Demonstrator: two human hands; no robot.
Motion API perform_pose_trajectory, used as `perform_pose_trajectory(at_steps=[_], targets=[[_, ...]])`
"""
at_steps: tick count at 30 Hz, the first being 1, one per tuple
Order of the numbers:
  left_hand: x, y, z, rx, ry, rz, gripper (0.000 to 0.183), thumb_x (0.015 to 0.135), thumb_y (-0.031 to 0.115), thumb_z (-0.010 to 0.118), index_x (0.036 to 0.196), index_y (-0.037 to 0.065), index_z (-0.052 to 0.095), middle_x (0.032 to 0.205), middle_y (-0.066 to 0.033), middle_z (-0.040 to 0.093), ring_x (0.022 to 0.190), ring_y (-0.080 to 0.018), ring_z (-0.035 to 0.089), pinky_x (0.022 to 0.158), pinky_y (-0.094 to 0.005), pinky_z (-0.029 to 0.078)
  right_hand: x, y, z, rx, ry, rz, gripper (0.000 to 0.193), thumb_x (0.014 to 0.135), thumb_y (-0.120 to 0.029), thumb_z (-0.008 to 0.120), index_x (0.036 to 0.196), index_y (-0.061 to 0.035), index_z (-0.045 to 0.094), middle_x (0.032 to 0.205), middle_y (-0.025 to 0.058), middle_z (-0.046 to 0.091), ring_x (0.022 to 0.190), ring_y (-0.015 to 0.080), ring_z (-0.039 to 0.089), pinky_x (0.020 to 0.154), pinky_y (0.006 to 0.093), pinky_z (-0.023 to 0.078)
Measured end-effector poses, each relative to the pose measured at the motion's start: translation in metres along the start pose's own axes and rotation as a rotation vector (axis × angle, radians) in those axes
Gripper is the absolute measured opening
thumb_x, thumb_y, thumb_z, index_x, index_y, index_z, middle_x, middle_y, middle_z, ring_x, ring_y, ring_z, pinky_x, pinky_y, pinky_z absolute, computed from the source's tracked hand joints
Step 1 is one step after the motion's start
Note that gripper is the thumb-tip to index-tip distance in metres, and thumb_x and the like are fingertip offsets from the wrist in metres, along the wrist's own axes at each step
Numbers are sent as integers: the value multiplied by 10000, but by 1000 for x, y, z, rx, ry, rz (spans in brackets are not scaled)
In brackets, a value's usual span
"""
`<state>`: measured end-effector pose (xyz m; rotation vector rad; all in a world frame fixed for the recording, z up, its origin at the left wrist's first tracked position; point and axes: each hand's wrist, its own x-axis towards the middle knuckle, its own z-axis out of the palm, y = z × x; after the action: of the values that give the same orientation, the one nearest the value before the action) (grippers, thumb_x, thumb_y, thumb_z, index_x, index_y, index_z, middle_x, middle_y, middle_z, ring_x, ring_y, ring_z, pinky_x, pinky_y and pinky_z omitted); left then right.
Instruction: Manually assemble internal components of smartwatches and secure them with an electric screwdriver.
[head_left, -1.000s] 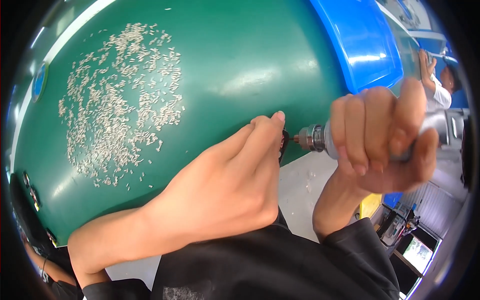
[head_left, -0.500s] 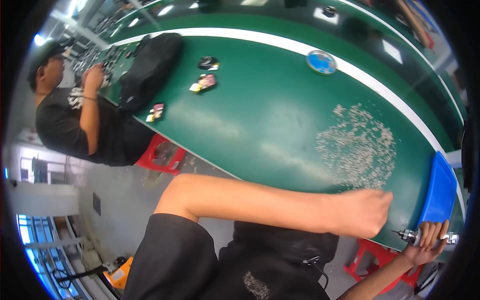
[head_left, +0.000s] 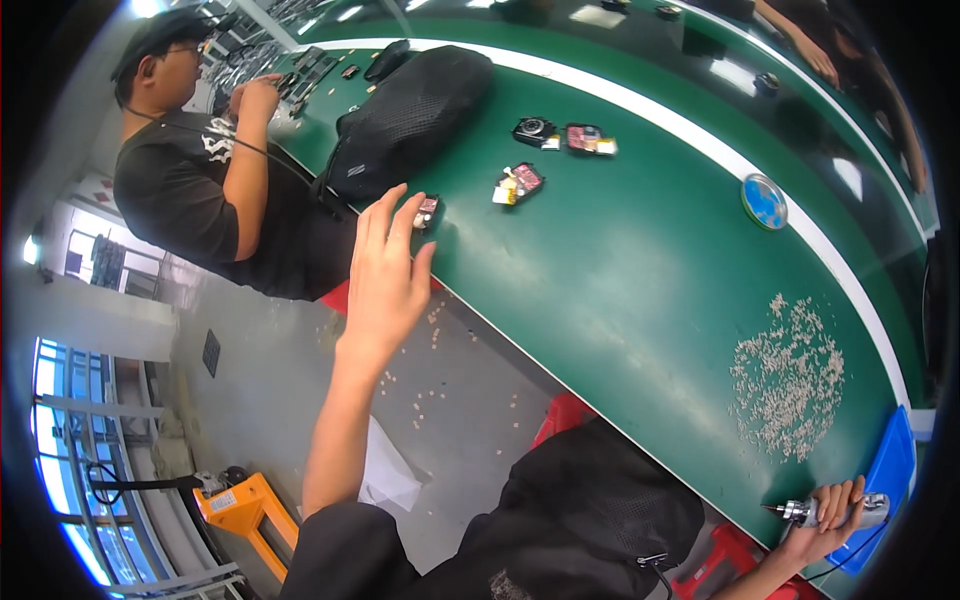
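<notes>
My left hand (head_left: 385, 275) is stretched out with its fingers spread, holding nothing. Its fingertips are beside a small dark part with a pinkish face (head_left: 427, 212) at the table's near edge, partly hidden by the hand; whether they touch cannot be told. At the lower right, my right hand (head_left: 836, 512) is wrapped round a silver electric screwdriver (head_left: 868, 510), whose thin bit points left. Farther along the green table (head_left: 610, 280) lie a similar pink-faced part (head_left: 518, 185), another one (head_left: 590, 140) and a black part with a round ring (head_left: 534, 131).
Many tiny pale pieces (head_left: 790, 380) are spread near the right end, by a blue tray (head_left: 890, 475). A round tin with blue contents (head_left: 765, 202) stands at the far edge. A black bag (head_left: 410, 120) lies left, beside a seated person (head_left: 190, 180). An orange pallet truck (head_left: 245, 510) is on the floor.
My left hand has swung from beside the pale pieces far to the left, and its curled fingers have spread. The view has turned left. My right hand still grips the screwdriver.
</notes>
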<state>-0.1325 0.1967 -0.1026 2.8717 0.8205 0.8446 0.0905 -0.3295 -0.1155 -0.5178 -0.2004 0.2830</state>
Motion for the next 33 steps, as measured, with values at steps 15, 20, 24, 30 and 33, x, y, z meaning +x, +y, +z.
perform_pose_trajectory(at_steps=[15,20,24,30,33], targets=[[-5,38,10,-365,-82,46,473,657,-17,791,1108,8,647,1100,-138,672,1004,-268,643,853,-349,506,-19,5,17,-11,76,-2,130,983,-97,475,897,-57,386,582,-2,313,452,80,329,510,258,347],[-35,135,16,-580,-168,298,512,597,63,848,1051,-60,646,1066,-177,676,972,-341,634,786,-377,527,-22,27,38,20,64,28,151,957,-131,513,874,-88,394,582,-26,344,455,64,343,519,269,352],[-44,174,29,-704,-293,443,479,599,99,814,1020,-72,663,1060,-189,676,978,-352,636,819,-401,537,-16,49,69,-51,-18,52,166,953,-165,527,858,-87,416,546,-8,403,425,82,390,491,262,370],[-54,190,42,-702,-262,506,409,643,100,772,1006,-60,675,1078,-178,684,1009,-362,642,846,-410,548,-11,64,93,-105,-57,50,209,863,-75,618,752,-87,442,466,8,453,344,87,429,379,228,390],[-55,189,44,-724,-280,510,403,655,117,774,1004,-56,673,1067,-179,686,1005,-363,647,850,-414,545,-12,74,93,-81,-59,52,196,844,-78,620,755,-75,446,472,26,471,352,99,470,393,232,430]])
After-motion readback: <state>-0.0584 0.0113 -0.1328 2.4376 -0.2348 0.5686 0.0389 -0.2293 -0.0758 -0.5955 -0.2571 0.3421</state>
